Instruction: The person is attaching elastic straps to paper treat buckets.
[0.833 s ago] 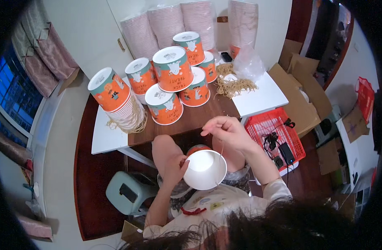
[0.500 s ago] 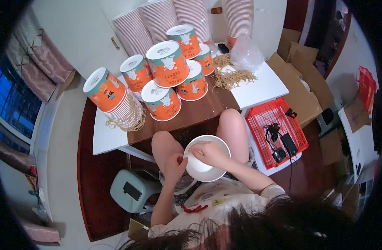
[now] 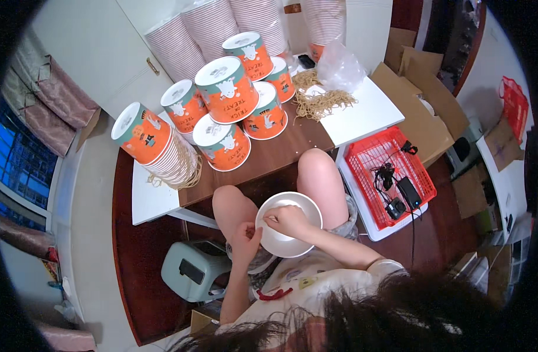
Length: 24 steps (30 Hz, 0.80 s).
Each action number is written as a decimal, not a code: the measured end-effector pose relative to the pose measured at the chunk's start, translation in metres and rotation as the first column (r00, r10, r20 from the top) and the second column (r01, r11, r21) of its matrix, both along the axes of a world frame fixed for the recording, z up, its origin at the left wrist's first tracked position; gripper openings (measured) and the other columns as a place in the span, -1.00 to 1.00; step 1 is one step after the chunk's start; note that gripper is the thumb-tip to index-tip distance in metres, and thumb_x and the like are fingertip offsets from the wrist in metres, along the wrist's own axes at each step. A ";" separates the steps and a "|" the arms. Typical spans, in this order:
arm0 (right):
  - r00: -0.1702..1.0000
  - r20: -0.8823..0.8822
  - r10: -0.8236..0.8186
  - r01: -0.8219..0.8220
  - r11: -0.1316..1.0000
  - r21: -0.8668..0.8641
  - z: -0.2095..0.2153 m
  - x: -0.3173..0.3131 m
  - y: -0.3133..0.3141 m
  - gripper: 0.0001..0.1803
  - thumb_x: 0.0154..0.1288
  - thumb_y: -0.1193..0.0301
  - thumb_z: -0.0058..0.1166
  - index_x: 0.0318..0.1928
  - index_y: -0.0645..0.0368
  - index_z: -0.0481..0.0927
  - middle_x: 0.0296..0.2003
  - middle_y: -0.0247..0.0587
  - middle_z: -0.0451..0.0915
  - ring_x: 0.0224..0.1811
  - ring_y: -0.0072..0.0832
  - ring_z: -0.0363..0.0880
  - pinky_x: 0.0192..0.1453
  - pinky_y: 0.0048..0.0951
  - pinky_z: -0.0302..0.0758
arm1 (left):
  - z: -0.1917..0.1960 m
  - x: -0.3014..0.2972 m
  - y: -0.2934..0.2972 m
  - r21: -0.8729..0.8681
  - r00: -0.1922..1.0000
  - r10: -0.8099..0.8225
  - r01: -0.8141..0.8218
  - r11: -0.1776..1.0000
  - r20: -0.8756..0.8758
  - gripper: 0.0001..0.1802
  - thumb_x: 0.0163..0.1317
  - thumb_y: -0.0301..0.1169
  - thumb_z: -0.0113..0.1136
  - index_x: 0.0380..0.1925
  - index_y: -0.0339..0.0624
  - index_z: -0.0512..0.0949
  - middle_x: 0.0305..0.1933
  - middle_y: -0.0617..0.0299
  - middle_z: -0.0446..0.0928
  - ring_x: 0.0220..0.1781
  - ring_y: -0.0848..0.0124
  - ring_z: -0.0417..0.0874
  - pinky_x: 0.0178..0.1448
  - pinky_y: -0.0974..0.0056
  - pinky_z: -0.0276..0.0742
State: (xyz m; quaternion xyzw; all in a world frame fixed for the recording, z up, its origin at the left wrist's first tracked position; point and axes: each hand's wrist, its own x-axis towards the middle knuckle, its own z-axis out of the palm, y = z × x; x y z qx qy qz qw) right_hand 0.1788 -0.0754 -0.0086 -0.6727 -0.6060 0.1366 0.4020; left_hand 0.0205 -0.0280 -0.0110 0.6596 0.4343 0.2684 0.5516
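A white-lined paper bucket [image 3: 292, 245] rests in my lap between my knees, its mouth facing up. My right hand [image 3: 287, 222] reaches into it, fingers pinched together near the left inner wall; anything between them is too small to make out. Outside the left rim, my left hand [image 3: 245, 242] is closed, thumb and fingertips bunched against the bucket's side. What it pinches, if anything, is hidden. On the table ahead stand several upside-down orange and green paper buckets [image 3: 226, 94]. Beige cords [image 3: 323, 104] lie in a loose heap behind them to the right.
The brown and white table [image 3: 286, 154] is close ahead of my knees. More cords hang over a bucket stack [image 3: 178, 158] at its left end. Tall wrapped bucket stacks [image 3: 175, 50] stand behind. A red basket [image 3: 363, 176] with black adapters is right; a grey-green stool [image 3: 184, 264] is left.
My right hand has drawn back slightly from my left hand inside the bucket, its fingers now bunched tighter. My left hand has stayed by the rim. The view has shifted a little.
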 end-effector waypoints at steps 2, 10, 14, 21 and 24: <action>1.000 0.003 -0.008 0.008 1.000 -0.001 -0.001 0.000 0.001 -0.87 -0.01 0.26 0.04 -0.48 -0.03 0.61 -0.59 -0.17 0.56 -0.57 -0.23 0.54 -0.46 -0.24 0.49 | 0.004 0.001 -0.001 0.000 1.000 -0.009 0.009 1.000 -0.011 -0.82 0.11 -0.40 0.14 -0.36 -0.27 0.41 -0.57 0.27 0.46 -0.64 0.60 0.44 -0.66 0.53 0.36; 1.000 0.003 -0.007 0.007 1.000 -0.004 0.000 -0.002 0.002 -0.86 -0.01 0.27 0.05 -0.48 0.00 0.61 -0.62 -0.12 0.55 -0.59 -0.20 0.54 -0.47 -0.22 0.48 | 0.013 0.004 -0.003 -0.015 0.998 0.003 -0.004 1.000 -0.056 -0.83 0.12 -0.39 0.12 -0.38 -0.27 0.42 -0.57 0.29 0.45 -0.64 0.61 0.43 -0.65 0.53 0.37; 1.000 0.021 -0.011 0.012 0.999 -0.053 0.000 -0.002 0.004 -0.84 -0.03 0.26 0.07 -0.43 -0.01 0.63 -0.58 -0.17 0.56 -0.57 -0.23 0.54 -0.46 -0.27 0.49 | 0.011 0.004 -0.002 -0.010 0.998 -0.002 0.001 1.000 -0.064 -0.82 0.12 -0.39 0.13 -0.37 -0.28 0.41 -0.57 0.28 0.45 -0.64 0.60 0.43 -0.65 0.53 0.37; 1.000 0.012 -0.015 0.015 0.998 -0.065 0.000 -0.002 0.005 -0.83 -0.02 0.26 0.06 -0.44 0.02 0.62 -0.59 -0.17 0.56 -0.57 -0.21 0.53 -0.46 -0.26 0.48 | 0.007 0.003 -0.001 -0.003 0.998 -0.013 0.013 1.000 -0.060 -0.81 0.11 -0.40 0.13 -0.37 -0.29 0.41 -0.57 0.27 0.45 -0.64 0.59 0.43 -0.65 0.51 0.37; 1.000 -0.002 -0.017 0.017 0.999 -0.048 0.001 -0.002 0.005 -0.84 -0.02 0.26 0.07 -0.47 0.04 0.62 -0.60 -0.17 0.55 -0.58 -0.21 0.53 -0.47 -0.26 0.47 | 0.008 0.003 -0.002 -0.006 0.998 -0.011 0.010 1.000 -0.060 -0.82 0.11 -0.41 0.13 -0.37 -0.29 0.41 -0.57 0.27 0.45 -0.64 0.58 0.43 -0.65 0.51 0.36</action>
